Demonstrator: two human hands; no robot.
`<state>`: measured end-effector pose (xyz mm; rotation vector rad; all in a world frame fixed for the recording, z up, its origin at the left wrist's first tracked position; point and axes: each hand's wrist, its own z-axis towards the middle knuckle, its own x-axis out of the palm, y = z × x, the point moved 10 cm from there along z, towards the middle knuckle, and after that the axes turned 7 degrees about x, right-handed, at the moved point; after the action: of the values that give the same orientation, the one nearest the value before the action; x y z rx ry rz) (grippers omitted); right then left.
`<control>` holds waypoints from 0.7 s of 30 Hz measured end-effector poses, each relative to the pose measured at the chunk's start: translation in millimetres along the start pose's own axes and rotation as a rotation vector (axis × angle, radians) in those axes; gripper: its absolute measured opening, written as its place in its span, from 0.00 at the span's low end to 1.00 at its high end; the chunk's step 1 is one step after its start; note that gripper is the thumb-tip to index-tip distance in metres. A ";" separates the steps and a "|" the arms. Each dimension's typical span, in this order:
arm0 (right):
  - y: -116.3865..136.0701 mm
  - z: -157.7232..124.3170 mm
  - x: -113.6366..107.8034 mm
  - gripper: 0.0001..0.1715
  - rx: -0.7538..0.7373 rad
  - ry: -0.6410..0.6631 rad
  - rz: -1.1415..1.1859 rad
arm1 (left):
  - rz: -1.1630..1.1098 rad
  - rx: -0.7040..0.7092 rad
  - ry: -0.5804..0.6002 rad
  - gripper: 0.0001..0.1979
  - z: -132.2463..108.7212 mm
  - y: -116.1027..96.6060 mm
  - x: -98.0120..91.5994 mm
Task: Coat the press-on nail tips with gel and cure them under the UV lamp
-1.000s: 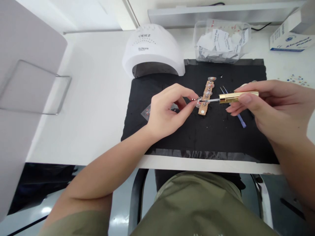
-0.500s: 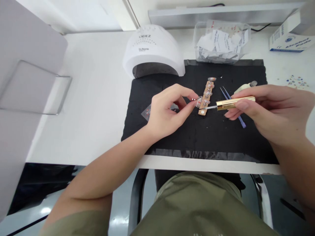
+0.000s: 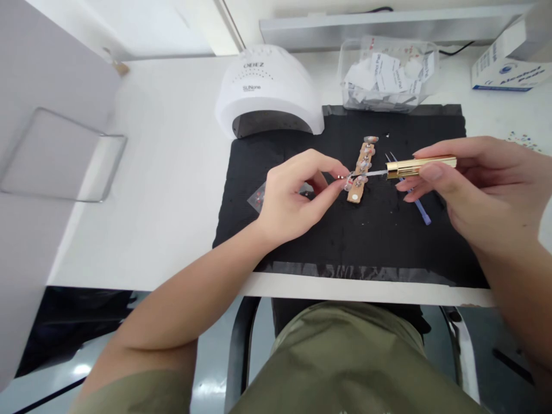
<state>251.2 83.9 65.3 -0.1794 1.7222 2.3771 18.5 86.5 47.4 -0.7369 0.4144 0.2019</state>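
Observation:
Between thumb and forefinger, my left hand [image 3: 297, 195] pinches a small metal stand that carries a decorated false nail [image 3: 348, 184]. My right hand [image 3: 487, 184] is closed round the gold cap of a nail polish brush [image 3: 420, 167]. The brush's thin tip points left and reaches the false nail, seeming to touch it. Just behind, a light brown strip [image 3: 355, 194] bears several more false nails on metal stands. Purple tweezers [image 3: 420, 210] lie partly under my right hand. A clear packet with small red pieces [image 3: 257, 196] is partly hidden by my left hand.
A white nail lamp [image 3: 269, 86] stands at the back of the black mat [image 3: 345, 241]. Right of it are a clear tub [image 3: 386, 103] of alcohol pad wrappers and an alcohol pads box [image 3: 502, 69]. Small coloured bits [image 3: 524, 140] lie at the right.
My right hand has lifted slightly up and right in view, and the brush tip has come onto the false nail. The pale bottle beside that hand is now hidden. My left hand stays nearly still.

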 end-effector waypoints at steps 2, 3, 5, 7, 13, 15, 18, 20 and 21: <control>0.4 0.5 -1.2 0.08 -0.003 -0.017 0.000 | 0.008 -0.002 -0.003 0.05 0.3 0.3 -0.1; 0.8 0.7 -1.8 0.08 -0.009 -0.024 0.002 | 0.010 -0.005 -0.004 0.06 0.2 0.6 -0.1; 1.3 0.8 -2.4 0.08 -0.021 -0.031 0.008 | 0.012 -0.019 -0.004 0.07 -0.2 2.2 -0.1; 1.6 0.8 -3.0 0.08 -0.030 -0.038 0.005 | 0.008 -0.025 0.000 0.08 -0.8 2.9 0.4; 2.3 0.4 -1.9 0.07 -0.039 -0.008 0.006 | -0.011 -0.086 0.006 0.07 -2.4 8.4 0.8; 2.5 0.0 -0.5 0.08 -0.037 0.014 0.005 | -0.017 -0.081 0.002 0.07 -2.0 8.1 0.4; 2.2 -1.0 1.1 0.09 -0.032 0.035 0.004 | -0.035 -0.063 -0.007 0.06 -1.5 6.8 -0.3; 2.6 -1.7 1.4 0.10 -0.040 0.043 -0.002 | -0.045 -0.072 -0.008 0.06 -1.9 7.9 0.2; 2.7 -1.9 1.3 0.10 -0.042 0.045 -0.007 | -0.047 -0.079 -0.008 0.07 -2.1 8.6 0.5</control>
<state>249.2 81.4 66.9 -0.2467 1.6889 2.4237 15.5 91.3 40.6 -0.8229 0.3831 0.1775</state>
